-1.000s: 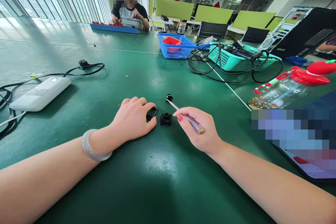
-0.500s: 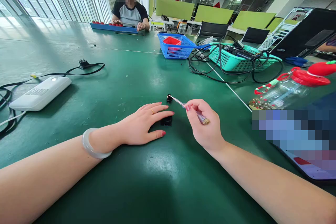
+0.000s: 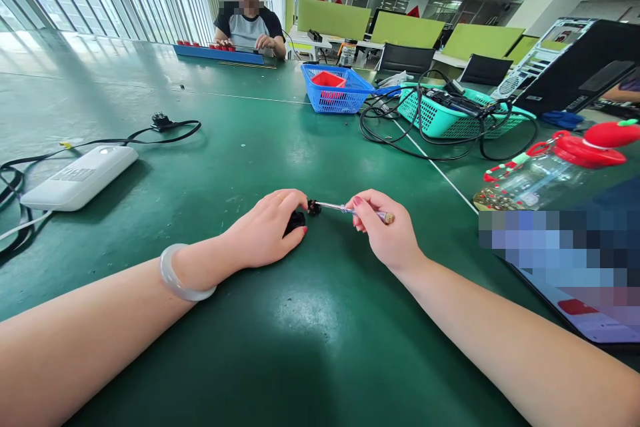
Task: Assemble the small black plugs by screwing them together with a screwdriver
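Note:
My right hand [image 3: 383,223] grips a slim screwdriver [image 3: 331,207] with a clear handle, its metal shaft pointing left. At the tip is a small, dark, knobbly part [image 3: 314,207]; whether it sticks to the tip or only touches it I cannot tell. My left hand [image 3: 273,227], a pale bangle on its wrist, curls its fingers and thumb around a black piece [image 3: 295,221] low over the green table [image 3: 300,347]. The fingers partly cover that piece. The left fingertips come right up beside the knobbly part.
A white power strip [image 3: 80,177] with black cables lies left. Ahead are a blue basket [image 3: 335,99], a teal basket [image 3: 425,113] and tangled cords. On the right are a red-lidded bottle [image 3: 560,173] and a phone or tablet [image 3: 565,320]. A person [image 3: 250,27] sits across the table.
My left hand has gone from lying spread to curling around the black piece. The screwdriver tip and the knobbly part have moved nearer and slightly left, beside the left fingers.

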`<state>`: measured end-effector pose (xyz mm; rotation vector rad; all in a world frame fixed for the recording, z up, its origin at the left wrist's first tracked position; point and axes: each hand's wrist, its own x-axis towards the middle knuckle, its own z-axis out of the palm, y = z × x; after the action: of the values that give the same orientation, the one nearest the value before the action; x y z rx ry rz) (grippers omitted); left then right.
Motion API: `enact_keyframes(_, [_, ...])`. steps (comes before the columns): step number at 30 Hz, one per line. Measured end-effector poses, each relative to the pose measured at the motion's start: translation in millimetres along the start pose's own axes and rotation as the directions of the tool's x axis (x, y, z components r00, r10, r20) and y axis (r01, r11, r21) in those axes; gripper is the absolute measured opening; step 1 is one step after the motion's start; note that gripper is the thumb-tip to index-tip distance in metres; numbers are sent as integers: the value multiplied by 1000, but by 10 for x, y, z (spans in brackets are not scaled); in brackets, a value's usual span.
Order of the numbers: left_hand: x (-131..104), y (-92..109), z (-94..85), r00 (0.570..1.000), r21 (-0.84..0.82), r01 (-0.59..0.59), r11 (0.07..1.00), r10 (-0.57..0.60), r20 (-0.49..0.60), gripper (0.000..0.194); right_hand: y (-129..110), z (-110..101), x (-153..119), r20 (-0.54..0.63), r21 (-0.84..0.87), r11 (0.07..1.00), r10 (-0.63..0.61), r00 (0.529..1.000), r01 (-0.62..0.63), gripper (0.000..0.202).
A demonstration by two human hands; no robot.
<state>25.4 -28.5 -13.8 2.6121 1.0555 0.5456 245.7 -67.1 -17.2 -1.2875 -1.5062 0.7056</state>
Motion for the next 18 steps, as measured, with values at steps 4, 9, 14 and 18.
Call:
enact_keyframes(4, [-11, 17, -16, 997, -16, 72, 997, -72, 5, 54, -57, -19, -61, -58, 37, 996, -83, 995, 85, 33])
enact_keyframes(9, [-7, -10, -9, 993, -26, -53, 998, 56, 101, 62, -38, -43, -42, -189, 77, 984, -143, 971, 160, 33])
enact_keyframes(14, [22, 8, -52, 973, -82, -146, 986, 158, 167, 34, 14, -61, 2, -236, 61, 978, -180, 955, 200, 30])
enact_keyframes(18, [0, 78, -96, 969, -143, -155, 977, 179, 170, 19, 54, -58, 24, -227, 13, 977, -204, 952, 212, 31])
